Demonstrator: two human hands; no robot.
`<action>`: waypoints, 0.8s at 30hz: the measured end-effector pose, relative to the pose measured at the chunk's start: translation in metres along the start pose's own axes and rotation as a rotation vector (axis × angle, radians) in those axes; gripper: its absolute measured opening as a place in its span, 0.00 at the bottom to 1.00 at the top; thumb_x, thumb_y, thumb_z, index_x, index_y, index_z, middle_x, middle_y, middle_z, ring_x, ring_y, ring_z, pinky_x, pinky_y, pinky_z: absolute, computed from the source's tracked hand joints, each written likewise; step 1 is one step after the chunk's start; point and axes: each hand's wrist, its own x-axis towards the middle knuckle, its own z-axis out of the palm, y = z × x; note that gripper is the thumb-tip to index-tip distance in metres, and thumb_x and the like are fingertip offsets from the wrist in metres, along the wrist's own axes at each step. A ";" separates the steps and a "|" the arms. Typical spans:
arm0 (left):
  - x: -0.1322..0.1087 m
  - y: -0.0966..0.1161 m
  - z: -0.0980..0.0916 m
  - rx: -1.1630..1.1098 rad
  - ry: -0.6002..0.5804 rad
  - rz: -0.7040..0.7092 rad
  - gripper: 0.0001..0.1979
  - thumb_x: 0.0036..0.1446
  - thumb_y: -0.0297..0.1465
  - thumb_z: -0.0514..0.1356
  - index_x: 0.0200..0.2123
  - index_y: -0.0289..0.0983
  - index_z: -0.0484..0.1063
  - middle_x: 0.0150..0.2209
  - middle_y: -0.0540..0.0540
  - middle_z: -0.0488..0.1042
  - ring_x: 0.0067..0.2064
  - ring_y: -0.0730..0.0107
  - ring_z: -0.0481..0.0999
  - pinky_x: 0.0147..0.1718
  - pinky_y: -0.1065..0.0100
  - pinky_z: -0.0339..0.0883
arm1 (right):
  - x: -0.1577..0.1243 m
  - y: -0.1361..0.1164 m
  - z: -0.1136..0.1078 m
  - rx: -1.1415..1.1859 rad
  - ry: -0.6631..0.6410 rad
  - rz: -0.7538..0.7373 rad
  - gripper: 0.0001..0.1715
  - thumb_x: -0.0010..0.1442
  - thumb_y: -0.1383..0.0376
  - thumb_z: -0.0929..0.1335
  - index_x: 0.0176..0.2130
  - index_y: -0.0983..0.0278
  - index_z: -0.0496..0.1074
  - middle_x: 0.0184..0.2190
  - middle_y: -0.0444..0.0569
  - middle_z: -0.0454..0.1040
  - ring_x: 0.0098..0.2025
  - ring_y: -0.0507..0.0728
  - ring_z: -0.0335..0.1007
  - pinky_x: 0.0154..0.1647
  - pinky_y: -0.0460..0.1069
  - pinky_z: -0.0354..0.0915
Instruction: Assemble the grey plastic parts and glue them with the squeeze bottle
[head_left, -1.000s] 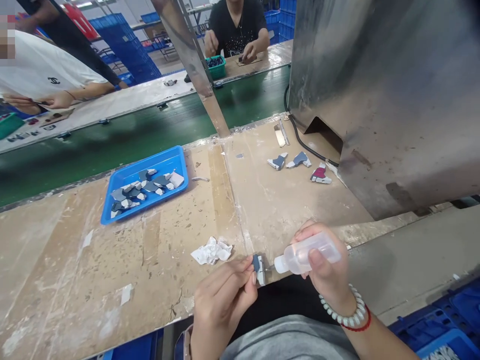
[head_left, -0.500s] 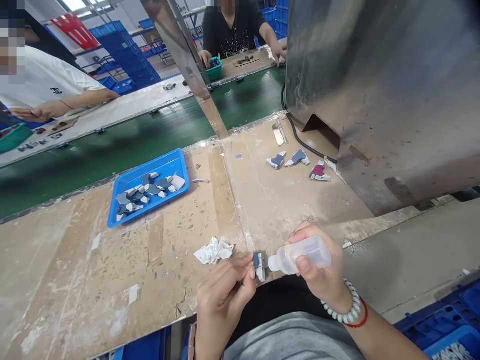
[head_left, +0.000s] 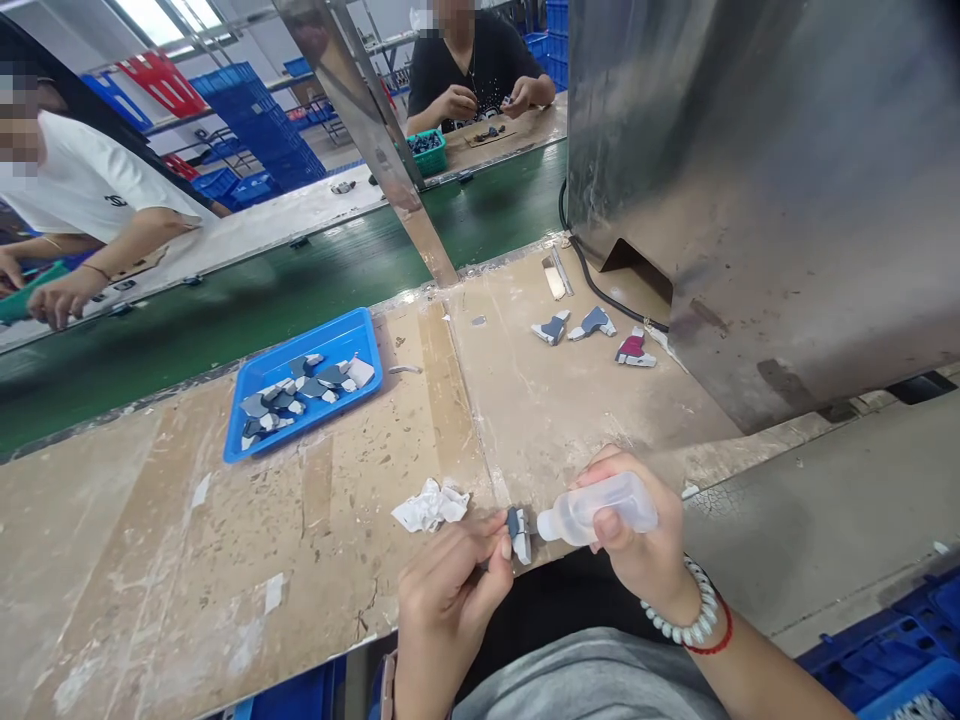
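Note:
My left hand (head_left: 448, 590) pinches a small blue-grey and white piece (head_left: 517, 532) at the near edge of the worn workbench (head_left: 225, 540). My right hand (head_left: 645, 545), with a bead bracelet on its wrist, is wrapped round a clear squeeze bottle (head_left: 600, 508) lying sideways. The bottle's nozzle points left and touches the small piece. A crumpled white tissue (head_left: 430, 504) lies just left of my left hand.
A blue tray (head_left: 358, 330) with several similar pieces sits at mid-left. Three loose pieces (head_left: 592, 325) lie near a big metal housing (head_left: 765, 170) at the right. Beyond the bench runs a green conveyor belt (head_left: 225, 290); two other people work across it. Blue crates (head_left: 885, 650) stand low right.
Both hands hold their grip; the bottle's nozzle has closed in onto the piece. The view has drifted a little. The people across the belt have moved their hands.

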 end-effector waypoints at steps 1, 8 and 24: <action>0.000 0.000 0.000 0.001 0.002 -0.005 0.07 0.60 0.21 0.63 0.31 0.36 0.74 0.35 0.47 0.82 0.37 0.71 0.83 0.39 0.74 0.74 | 0.000 0.000 0.000 0.012 -0.006 0.008 0.19 0.63 0.49 0.71 0.38 0.63 0.72 0.30 0.46 0.71 0.22 0.50 0.65 0.17 0.45 0.58; -0.006 -0.003 0.001 -0.011 -0.002 -0.018 0.07 0.62 0.22 0.62 0.31 0.37 0.74 0.32 0.47 0.82 0.39 0.68 0.84 0.38 0.72 0.75 | -0.004 0.005 0.000 0.096 0.016 0.096 0.16 0.60 0.52 0.74 0.37 0.62 0.73 0.30 0.44 0.70 0.19 0.46 0.62 0.16 0.43 0.59; -0.037 -0.012 0.011 0.222 0.071 0.086 0.14 0.65 0.25 0.61 0.54 0.36 0.72 0.45 0.44 0.80 0.50 0.63 0.78 0.49 0.64 0.76 | 0.031 -0.006 -0.030 0.053 0.183 0.266 0.28 0.52 0.54 0.78 0.33 0.59 0.58 0.34 0.41 0.68 0.37 0.52 0.69 0.38 0.47 0.68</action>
